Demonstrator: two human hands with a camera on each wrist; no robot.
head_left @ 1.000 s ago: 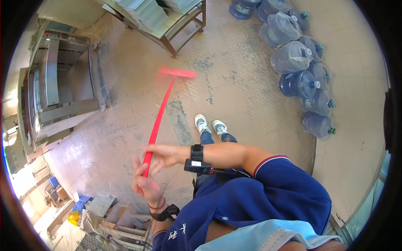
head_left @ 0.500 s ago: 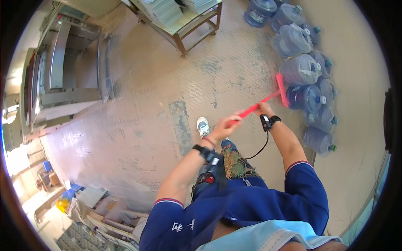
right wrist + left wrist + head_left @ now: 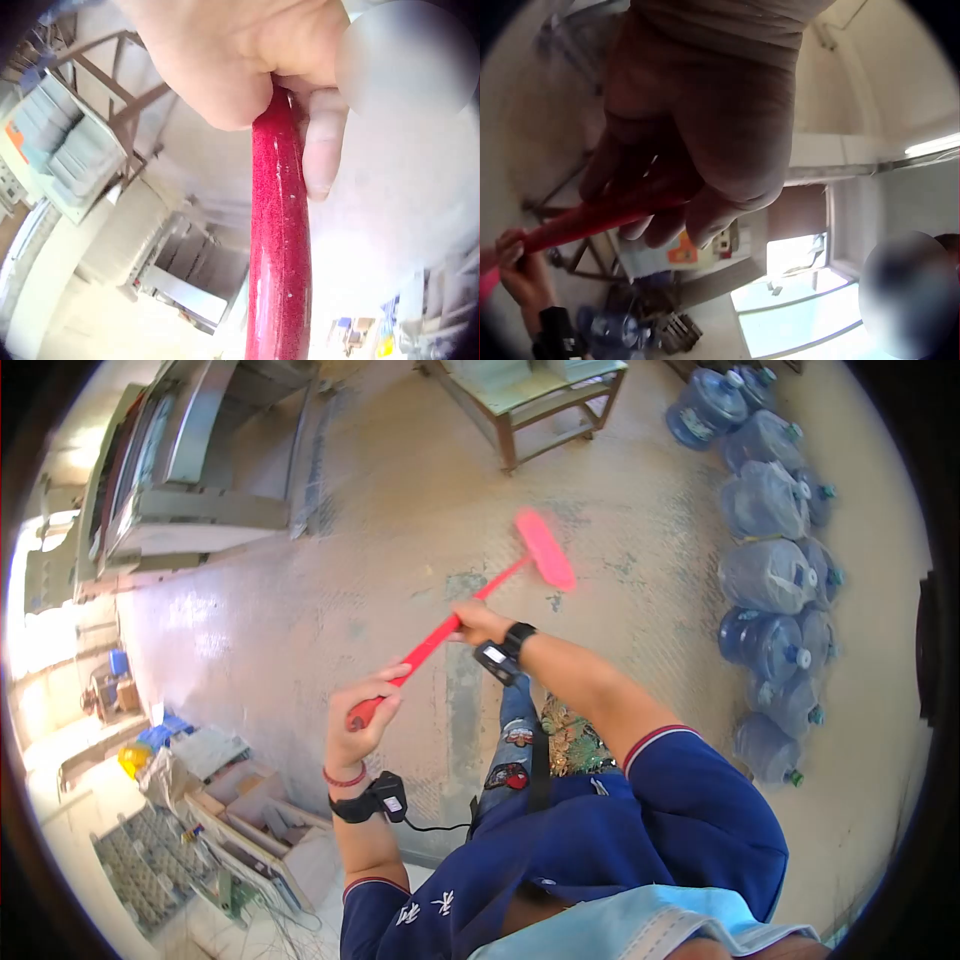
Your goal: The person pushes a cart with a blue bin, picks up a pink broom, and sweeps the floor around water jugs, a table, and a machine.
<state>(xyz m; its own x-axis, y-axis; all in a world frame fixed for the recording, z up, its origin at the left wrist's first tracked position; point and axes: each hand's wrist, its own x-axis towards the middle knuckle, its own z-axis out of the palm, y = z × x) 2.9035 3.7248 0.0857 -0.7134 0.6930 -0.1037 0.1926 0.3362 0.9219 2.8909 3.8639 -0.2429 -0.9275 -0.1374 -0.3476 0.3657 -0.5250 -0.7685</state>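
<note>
A red broom (image 3: pixel 432 648) slants across the head view, its pinkish-red head (image 3: pixel 546 550) blurred over the floor. My left hand (image 3: pixel 365 705) grips the handle near its top end, which sticks out by the palm. In the left wrist view, the fingers of that left hand (image 3: pixel 697 112) curl round the red handle (image 3: pixel 592 221). Farther down the shaft, my right hand (image 3: pixel 482 622) holds it, nearer the head. The right wrist view shows the right hand (image 3: pixel 255 60) wrapped about the handle (image 3: pixel 281 240), with one finger along its side.
Large blue water bottles (image 3: pixel 765 575) line the right side. A table (image 3: pixel 540 395) carrying stacks stands at the top, and a metal machine (image 3: pixel 200 510) at upper left. Boxes and a crate (image 3: pixel 240 800) sit at lower left. Worn floor (image 3: pixel 390 575) lies between.
The broom head swung right toward the bottles, then came back left over the floor. Both hands moved left with it from half a second ago. The head view shifted left.
</note>
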